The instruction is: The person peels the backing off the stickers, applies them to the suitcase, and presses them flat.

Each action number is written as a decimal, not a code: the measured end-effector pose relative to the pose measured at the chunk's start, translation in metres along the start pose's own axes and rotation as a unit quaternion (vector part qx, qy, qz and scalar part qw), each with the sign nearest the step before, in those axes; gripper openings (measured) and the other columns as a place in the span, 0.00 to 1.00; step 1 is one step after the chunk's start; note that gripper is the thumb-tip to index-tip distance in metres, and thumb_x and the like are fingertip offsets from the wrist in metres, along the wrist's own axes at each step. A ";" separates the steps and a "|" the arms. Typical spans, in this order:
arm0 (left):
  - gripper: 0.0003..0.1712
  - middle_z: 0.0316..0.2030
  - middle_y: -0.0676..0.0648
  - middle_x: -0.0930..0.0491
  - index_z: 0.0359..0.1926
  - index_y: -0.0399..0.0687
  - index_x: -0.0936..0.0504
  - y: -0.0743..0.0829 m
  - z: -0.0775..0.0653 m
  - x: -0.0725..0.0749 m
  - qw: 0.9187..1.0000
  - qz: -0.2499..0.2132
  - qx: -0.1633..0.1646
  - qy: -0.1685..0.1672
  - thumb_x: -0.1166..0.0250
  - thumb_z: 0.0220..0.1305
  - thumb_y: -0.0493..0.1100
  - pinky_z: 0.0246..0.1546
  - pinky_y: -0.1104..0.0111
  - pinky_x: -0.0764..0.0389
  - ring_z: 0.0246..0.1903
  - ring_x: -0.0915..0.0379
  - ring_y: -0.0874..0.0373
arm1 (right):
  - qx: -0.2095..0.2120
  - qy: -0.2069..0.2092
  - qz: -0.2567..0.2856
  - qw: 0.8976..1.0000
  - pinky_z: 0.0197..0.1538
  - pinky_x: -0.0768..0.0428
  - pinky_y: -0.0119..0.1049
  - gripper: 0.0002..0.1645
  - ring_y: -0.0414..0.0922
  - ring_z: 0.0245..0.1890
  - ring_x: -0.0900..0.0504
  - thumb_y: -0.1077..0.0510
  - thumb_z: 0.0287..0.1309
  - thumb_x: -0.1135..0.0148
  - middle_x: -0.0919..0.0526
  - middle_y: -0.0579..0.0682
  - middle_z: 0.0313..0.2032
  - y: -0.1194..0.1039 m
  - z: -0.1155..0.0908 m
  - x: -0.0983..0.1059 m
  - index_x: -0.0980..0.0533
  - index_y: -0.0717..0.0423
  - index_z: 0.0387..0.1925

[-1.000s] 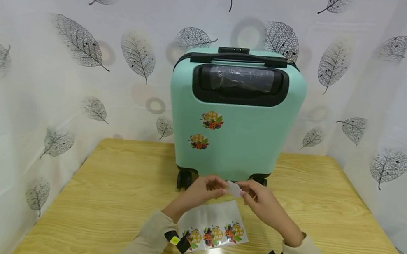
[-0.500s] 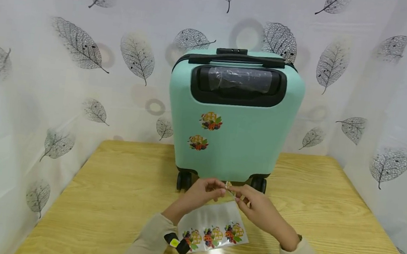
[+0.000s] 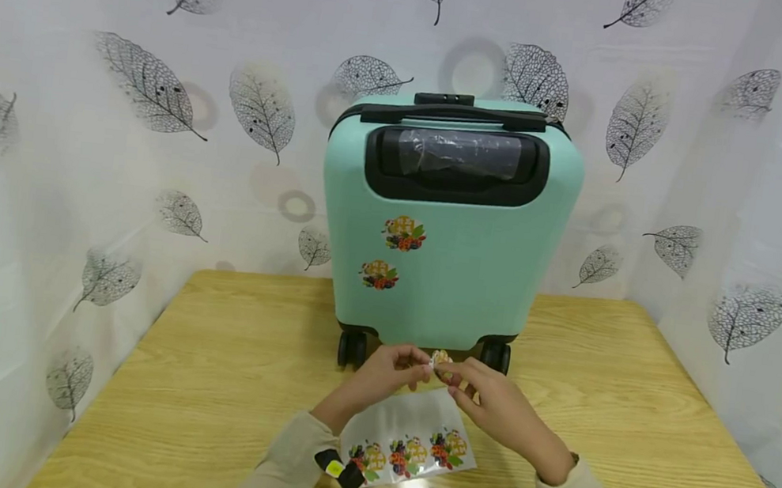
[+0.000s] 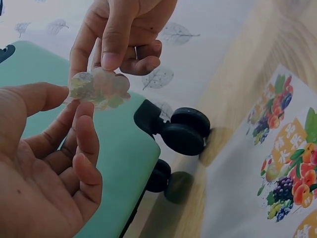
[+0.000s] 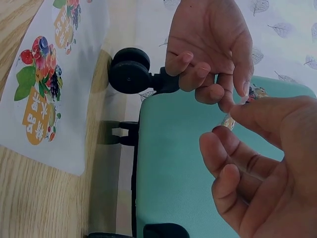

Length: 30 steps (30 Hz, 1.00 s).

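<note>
A small fruit sticker [image 3: 442, 358] is held in the air between both hands, just in front of the suitcase's base. My left hand [image 3: 383, 374] pinches its left edge between thumb and forefinger. From the other side my right hand [image 3: 499, 405] pinches it too, thumb behind and fingers over the printed face. The left wrist view shows the sticker's pale, see-through back [image 4: 101, 89]. Below the hands lies a white sticker sheet [image 3: 402, 412] with a row of fruit stickers along its near edge. Behind stands a mint-green suitcase [image 3: 473, 276] bearing two similar stickers [image 3: 403, 233] on its left half.
Black wheels [image 3: 353, 348] carry the suitcase on a wooden table [image 3: 242, 371]. Its black handle recess [image 3: 454, 191] faces me. A pale curtain [image 3: 272, 17] printed with leaves hangs behind and along both sides.
The sticker has turned from its white back to its printed face in the head view. My right hand has shifted slightly left, its fingers now over the print; the left hand stays nearly still.
</note>
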<state>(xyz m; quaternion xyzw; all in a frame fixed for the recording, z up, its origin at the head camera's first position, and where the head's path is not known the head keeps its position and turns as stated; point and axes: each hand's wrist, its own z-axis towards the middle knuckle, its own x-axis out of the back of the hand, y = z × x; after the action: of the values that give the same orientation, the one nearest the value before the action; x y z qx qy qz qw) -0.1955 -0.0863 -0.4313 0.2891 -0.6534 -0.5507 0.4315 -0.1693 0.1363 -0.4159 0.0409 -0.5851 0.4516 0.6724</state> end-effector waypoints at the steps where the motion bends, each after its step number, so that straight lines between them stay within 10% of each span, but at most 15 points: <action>1: 0.16 0.41 0.38 0.18 0.47 0.38 0.21 -0.001 0.000 0.000 1.000 -0.002 0.002 -0.001 0.41 0.69 0.47 0.35 0.64 0.24 0.30 0.27 0.62 | 0.000 -0.003 0.002 1.000 0.34 0.21 0.31 0.19 0.32 0.31 0.23 0.62 0.64 0.41 0.21 0.43 0.37 0.000 0.000 0.000 0.24 0.55 0.57; 30: 0.14 0.29 0.57 0.21 0.48 0.35 0.23 -0.008 0.002 0.000 0.997 -0.071 0.028 0.011 0.43 0.69 0.40 0.29 0.69 0.29 0.26 0.27 0.64 | -0.065 0.038 0.122 0.990 0.30 0.24 0.30 0.18 0.31 0.27 0.25 0.58 0.64 0.40 0.18 0.46 0.34 0.014 -0.003 0.003 0.23 0.58 0.53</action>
<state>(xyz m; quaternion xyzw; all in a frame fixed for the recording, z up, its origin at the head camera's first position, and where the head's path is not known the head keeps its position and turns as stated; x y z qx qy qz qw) -0.1982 -0.0872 -0.4392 0.3528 -0.6416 -0.5581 0.3903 -0.1769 0.1479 -0.4214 -0.0919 -0.5881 0.4920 0.6353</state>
